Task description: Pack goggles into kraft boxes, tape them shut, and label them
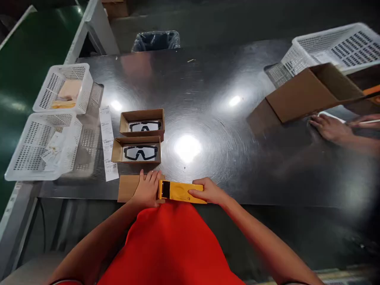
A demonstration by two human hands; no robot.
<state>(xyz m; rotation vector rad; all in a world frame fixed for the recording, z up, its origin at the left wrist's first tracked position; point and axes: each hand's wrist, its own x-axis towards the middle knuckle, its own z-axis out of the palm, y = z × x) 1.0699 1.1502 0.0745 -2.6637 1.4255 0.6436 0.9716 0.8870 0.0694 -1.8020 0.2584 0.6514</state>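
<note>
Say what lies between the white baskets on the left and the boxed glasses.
A strip of printed paper, lying on the metal table; the head view shows it.

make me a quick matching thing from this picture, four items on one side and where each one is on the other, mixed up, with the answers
1. yellow package
2. flat brown cardboard
3. paper strip
4. plastic-lined bin

A. beyond the table's far edge
B. between the left-side baskets and small open boxes
C. gripped by the right hand
D. under the left hand

Pairs: 1-C, 2-D, 3-B, 4-A
</note>
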